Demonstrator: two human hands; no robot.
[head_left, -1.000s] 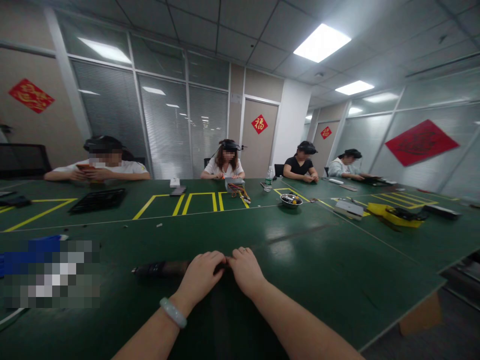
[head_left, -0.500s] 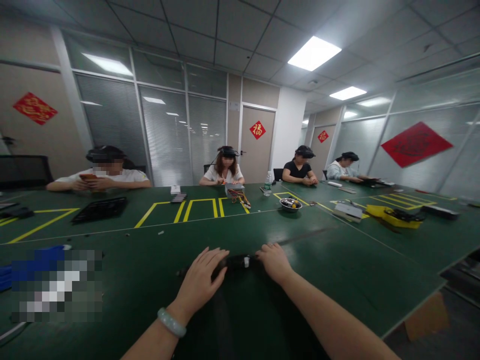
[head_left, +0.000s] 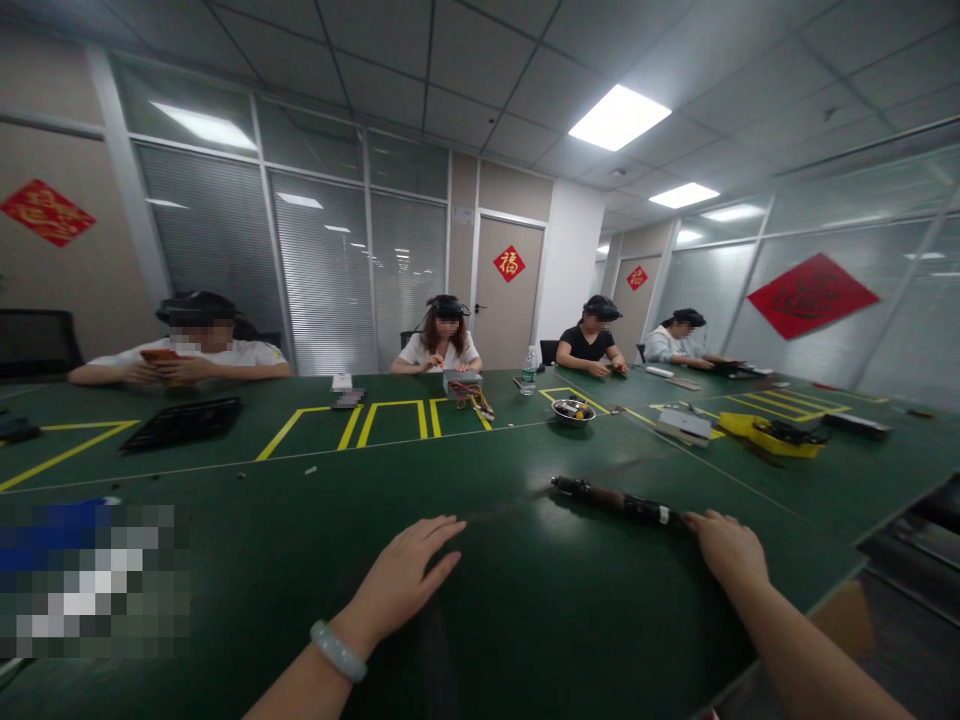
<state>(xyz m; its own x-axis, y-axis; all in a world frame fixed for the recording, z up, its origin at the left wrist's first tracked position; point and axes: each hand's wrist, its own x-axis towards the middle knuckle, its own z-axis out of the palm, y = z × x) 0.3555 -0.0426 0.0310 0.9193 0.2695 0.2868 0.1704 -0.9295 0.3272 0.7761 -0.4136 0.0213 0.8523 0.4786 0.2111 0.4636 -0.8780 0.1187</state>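
A dark, slim electric screwdriver (head_left: 619, 502) lies aslant at the right of the green table (head_left: 480, 620), its metal tip pointing left and away from me. My right hand (head_left: 727, 548) is closed around its rear end, past a small white label; the fingertips partly cover that end. My left hand (head_left: 409, 570), with a pale green bangle (head_left: 337, 652) on the wrist, hovers at or just over the tabletop with fingers stretched out. Nothing is in it, and it is apart from the screwdriver.
Across the table sit several people with head-worn devices. A metal bowl (head_left: 573, 413) of small parts, a water bottle (head_left: 529, 371), a grey box with wires (head_left: 463, 384), a white box (head_left: 683, 427), a yellow tray (head_left: 772, 436) and a black panel (head_left: 182, 424) stand farther back. Blue material (head_left: 52, 530) lies left.
My right hand has moved the screwdriver to the right, out from between my hands. My left hand has come off it and stays at nearly the same place.
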